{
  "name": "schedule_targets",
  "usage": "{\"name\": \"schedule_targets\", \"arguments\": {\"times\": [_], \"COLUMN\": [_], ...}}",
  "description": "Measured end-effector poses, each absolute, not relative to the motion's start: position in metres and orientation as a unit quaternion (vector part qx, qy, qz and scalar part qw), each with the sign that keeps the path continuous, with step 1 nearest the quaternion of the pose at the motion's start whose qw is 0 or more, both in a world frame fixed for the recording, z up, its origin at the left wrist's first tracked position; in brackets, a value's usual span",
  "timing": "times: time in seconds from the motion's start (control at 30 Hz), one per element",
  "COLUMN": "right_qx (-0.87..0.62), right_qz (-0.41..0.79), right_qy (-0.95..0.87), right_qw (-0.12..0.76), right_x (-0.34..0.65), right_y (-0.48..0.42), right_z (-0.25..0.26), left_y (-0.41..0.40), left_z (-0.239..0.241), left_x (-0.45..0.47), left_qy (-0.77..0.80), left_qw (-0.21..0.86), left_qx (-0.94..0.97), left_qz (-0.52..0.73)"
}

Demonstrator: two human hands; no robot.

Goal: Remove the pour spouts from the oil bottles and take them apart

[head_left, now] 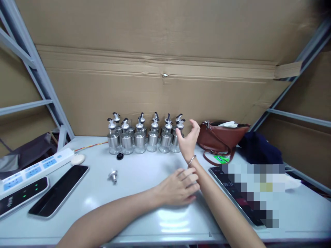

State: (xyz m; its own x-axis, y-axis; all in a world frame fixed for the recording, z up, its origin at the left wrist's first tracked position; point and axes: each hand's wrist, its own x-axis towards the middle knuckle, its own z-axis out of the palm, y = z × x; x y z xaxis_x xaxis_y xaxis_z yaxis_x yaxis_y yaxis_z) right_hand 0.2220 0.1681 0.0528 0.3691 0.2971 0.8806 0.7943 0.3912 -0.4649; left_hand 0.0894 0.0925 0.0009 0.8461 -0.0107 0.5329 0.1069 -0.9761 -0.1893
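My right hand (188, 139) is raised above the white table (144, 165), fingers curled loosely apart and holding nothing, just in front of the rightmost of several glass-and-steel dispenser bottles (144, 136) lined up at the back. A thin bracelet (191, 160) circles that wrist. My left hand (178, 187) reaches across and rests its fingers on my right forearm just below the bracelet. It holds nothing.
A loose metal bottle cap (113, 175) and a small black cap (119, 156) lie on the table. Left: a dark phone (59, 194), a power strip (36, 168), a white oval object (77, 159). Right: a brown bag (222, 137), dark cloth (261, 148), a dark tablet-like device (238, 196). Cardboard walls stand behind.
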Motion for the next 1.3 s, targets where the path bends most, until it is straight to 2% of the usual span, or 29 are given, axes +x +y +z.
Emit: {"name": "schedule_targets", "arguments": {"times": [0.13, 0.23, 0.43, 0.63, 0.77, 0.87, 0.97, 1.1, 1.3], "right_qx": [-0.554, -0.530, -0.566, -0.573, -0.487, -0.400, -0.349, -0.346, -0.345], "right_qz": [0.021, 0.100, 0.076, 0.054, 0.163, 0.295, 0.353, 0.346, 0.260], "right_qy": [-0.471, -0.470, -0.459, -0.474, -0.558, -0.631, -0.673, -0.698, -0.704], "right_qw": [0.686, 0.698, 0.680, 0.666, 0.652, 0.595, 0.548, 0.524, 0.564], "right_x": [0.239, 0.241, 0.229, 0.200, 0.165, 0.141, 0.128, 0.126, 0.135], "right_y": [0.201, 0.212, 0.200, 0.151, 0.115, 0.096, 0.082, 0.070, 0.069], "right_z": [0.033, 0.029, 0.041, 0.040, 0.044, 0.048, 0.051, 0.055, 0.061], "left_y": [0.083, 0.083, 0.080, 0.066, 0.066, 0.067, 0.067, 0.066, 0.054], "left_z": [-0.005, -0.002, -0.005, -0.004, -0.006, -0.013, -0.019, -0.026, -0.021], "left_x": [0.091, 0.086, 0.081, 0.075, 0.077, 0.077, 0.074, 0.076, 0.092], "left_qy": [-0.120, -0.140, -0.114, -0.070, -0.071, -0.096, -0.110, -0.110, -0.191], "left_qw": [0.000, -0.058, -0.079, -0.074, -0.078, -0.104, -0.142, -0.146, -0.088], "left_qx": [-0.967, -0.972, -0.980, -0.984, -0.988, -0.985, -0.977, -0.974, -0.972], "left_qz": [-0.223, -0.177, -0.143, -0.148, -0.110, -0.102, -0.119, -0.137, -0.105]}}
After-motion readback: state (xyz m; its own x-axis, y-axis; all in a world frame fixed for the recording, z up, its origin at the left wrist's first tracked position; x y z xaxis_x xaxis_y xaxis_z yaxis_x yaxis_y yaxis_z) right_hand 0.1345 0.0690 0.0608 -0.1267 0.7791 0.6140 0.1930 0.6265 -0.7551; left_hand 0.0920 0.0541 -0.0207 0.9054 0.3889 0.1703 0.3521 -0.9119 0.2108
